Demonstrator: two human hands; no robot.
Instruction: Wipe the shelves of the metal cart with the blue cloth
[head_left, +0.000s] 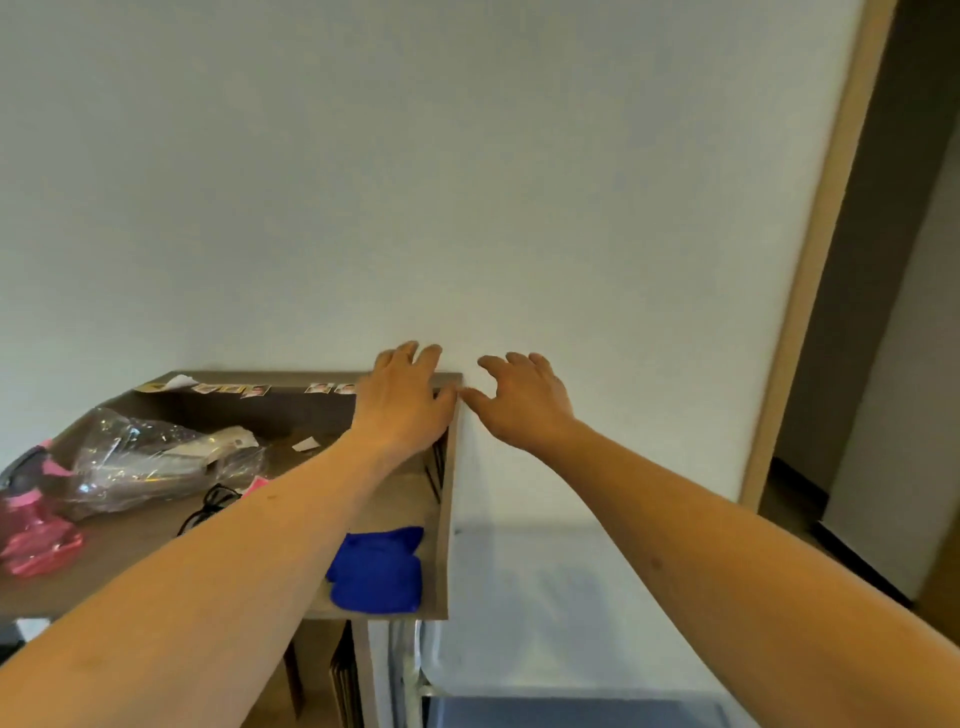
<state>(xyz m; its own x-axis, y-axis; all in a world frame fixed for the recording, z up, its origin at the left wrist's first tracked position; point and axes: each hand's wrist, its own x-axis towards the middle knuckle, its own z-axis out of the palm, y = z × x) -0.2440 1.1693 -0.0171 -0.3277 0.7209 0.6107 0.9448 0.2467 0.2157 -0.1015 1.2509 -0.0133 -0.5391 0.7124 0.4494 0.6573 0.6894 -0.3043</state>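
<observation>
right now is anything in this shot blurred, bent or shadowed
Head view: wide-angle bend curves the door frame at right; both hands, left hand and right hand, are slightly motion-soft; a faint hand shadow falls on the white surface; the blue cloth looks oversaturated, detail lost.

Both hands reach forward with fingers spread, the left hand (402, 397) over the surface's (156, 545) far corner, the right hand (524, 400) just beside it. A blue cloth (376, 569) lies below the left forearm; a plastic bag (156, 457) sits further left.
</observation>
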